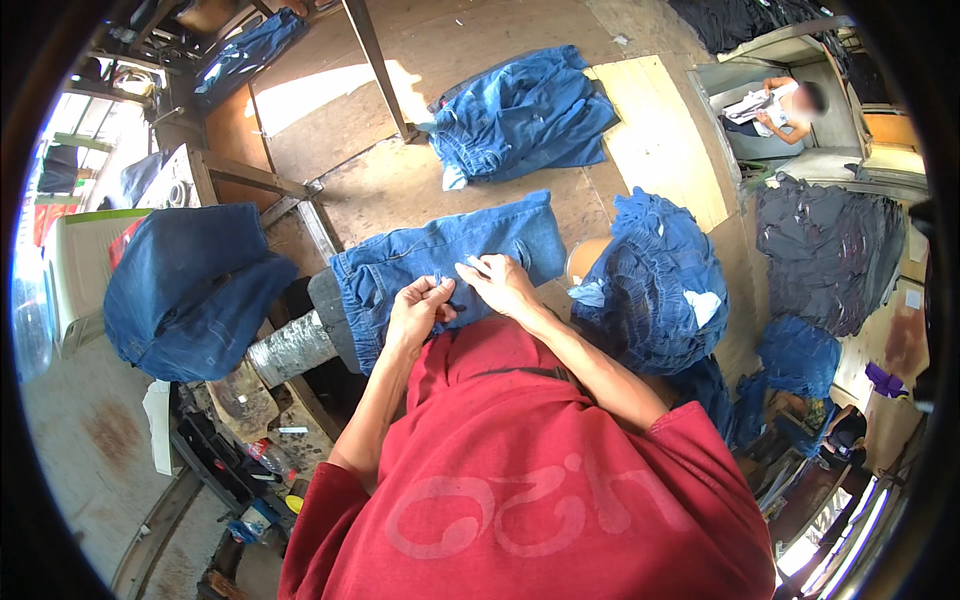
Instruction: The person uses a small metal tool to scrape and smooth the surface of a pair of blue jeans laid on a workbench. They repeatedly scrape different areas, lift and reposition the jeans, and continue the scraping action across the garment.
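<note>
A pair of blue denim pants or shorts (445,240) with a gathered waistband is spread in front of my body, its left end around a dark padded form. My left hand (420,310) is closed in a pinch over its lower edge, fingertips around something too small to name. My right hand (500,287) rests beside it, a little farther right, thumb and forefinger pinched together with a tiny whitish bit at the tips. A small gap separates the two hands. What lies under my fingers is partly hidden.
A rounded heap of denim (655,285) stands close on my right. More denim (170,290) hangs over a support on the left, near a silver-wrapped cylinder (292,348). Folded denim (525,115) lies on the floor ahead. Dark garments (830,250) and another person (785,110) are at far right.
</note>
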Available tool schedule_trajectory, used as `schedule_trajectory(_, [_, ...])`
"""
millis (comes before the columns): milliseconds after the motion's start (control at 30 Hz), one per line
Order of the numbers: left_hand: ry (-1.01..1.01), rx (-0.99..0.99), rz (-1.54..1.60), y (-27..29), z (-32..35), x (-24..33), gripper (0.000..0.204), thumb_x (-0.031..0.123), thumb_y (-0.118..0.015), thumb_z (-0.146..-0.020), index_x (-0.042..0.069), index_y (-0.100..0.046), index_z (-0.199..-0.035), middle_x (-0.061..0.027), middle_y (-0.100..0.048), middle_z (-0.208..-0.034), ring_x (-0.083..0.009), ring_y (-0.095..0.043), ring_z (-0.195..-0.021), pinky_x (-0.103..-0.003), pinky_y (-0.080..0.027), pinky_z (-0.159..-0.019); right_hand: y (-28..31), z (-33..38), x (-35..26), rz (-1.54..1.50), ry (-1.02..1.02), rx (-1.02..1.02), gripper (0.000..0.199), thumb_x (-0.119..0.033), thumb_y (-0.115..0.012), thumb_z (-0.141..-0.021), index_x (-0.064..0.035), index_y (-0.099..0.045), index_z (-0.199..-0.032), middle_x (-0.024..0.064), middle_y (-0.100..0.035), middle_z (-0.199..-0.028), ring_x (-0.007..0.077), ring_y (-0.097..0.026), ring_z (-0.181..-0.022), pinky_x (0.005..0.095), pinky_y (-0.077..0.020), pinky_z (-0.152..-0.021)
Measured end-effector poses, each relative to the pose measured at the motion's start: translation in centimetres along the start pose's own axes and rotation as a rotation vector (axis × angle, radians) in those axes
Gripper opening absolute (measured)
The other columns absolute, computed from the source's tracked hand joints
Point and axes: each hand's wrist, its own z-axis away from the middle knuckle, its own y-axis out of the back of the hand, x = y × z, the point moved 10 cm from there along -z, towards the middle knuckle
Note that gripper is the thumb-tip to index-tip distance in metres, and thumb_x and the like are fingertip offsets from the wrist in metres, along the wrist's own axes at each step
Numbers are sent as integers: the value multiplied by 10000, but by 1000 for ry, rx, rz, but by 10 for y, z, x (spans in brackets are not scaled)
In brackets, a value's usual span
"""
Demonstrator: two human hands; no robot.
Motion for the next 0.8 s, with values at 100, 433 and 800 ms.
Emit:
schedule_trajectory(100, [1, 22, 25, 1, 5, 1, 88, 154, -751, -1016, 72, -720, -1015, 6, -708, -844, -78, -658, -668, -246, -531, -626, -5, 0, 6, -9, 7, 36, 464, -440, -684, -1006, 21, -717, -967, 213, -727, -834, 353, -718, -761, 445, -536, -699])
schedule_trajectory(433, [-25, 40, -42, 8, 23, 17, 171, 204, -708, -1048, 56, -752, -1122, -11, -772, -941, -46, -587, -669, -202, -493, -657, 4, 2, -3, 119, -11, -55, 508, -511, -669, -1003, -10, -738, -965, 176, -771, -913, 384, -734, -825, 458, -566, -744])
schedule_trajectory(800, [-67, 28, -257, 0, 34, 34, 384, 89, -777, -971, -30, -623, -1302, -103, -816, -1030, -39, -546, -609, -188, -411, -549, -15, -5, -23, -108, 162, -166, 408, -406, -851, -879, -40, -714, -993, 100, -754, -942, 171, -690, -779, 346, -555, -694])
